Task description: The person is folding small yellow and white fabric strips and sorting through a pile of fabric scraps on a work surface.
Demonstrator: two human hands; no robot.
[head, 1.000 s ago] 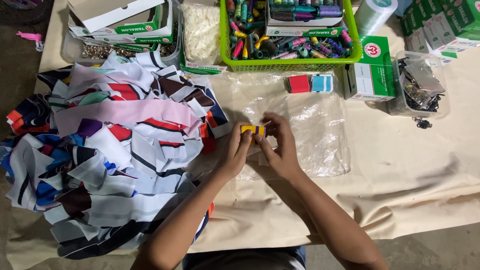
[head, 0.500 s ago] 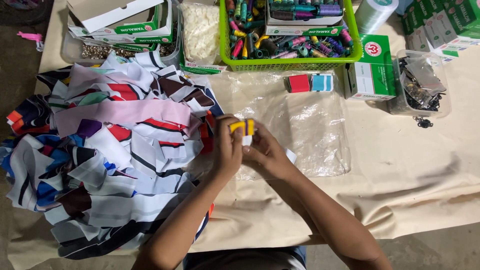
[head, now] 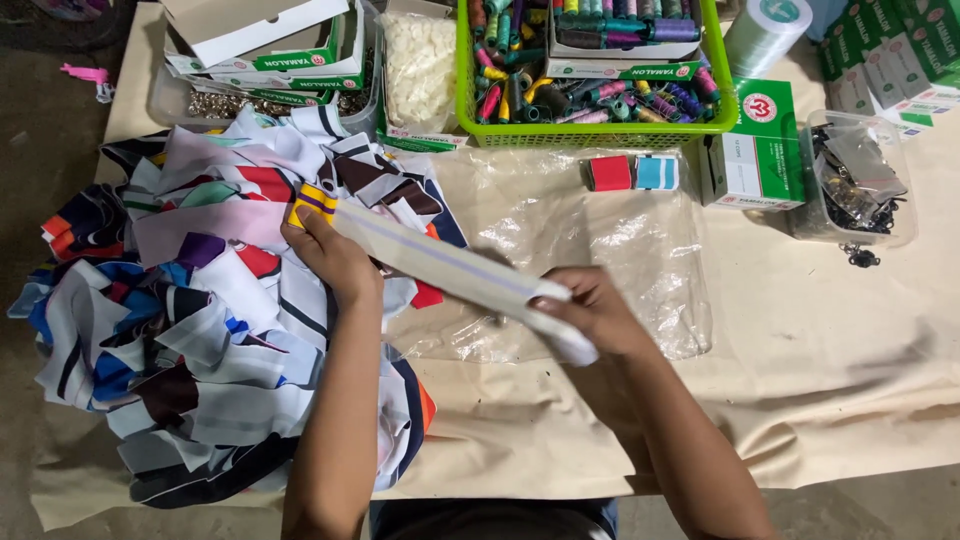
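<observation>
Strip's (head: 450, 265) lower end behind right hand (head: 590, 310), perhaps motion-blurred; green boxes (head: 885, 60) edge-cropped.

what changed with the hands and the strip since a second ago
The hands moved apart: the left hand went left over the cloth pile, the right hand went down and right, stretching the white strip out long. Both still grip it. Basket and boxes unchanged.

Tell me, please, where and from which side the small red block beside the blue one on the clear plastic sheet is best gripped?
Grip the small red block across its near and far faces, coming straight down from above. Its right side sits against the small blue block, and the green mesh basket stands close behind, so a pinch from the top and the person's near side looks least obstructed.
</observation>
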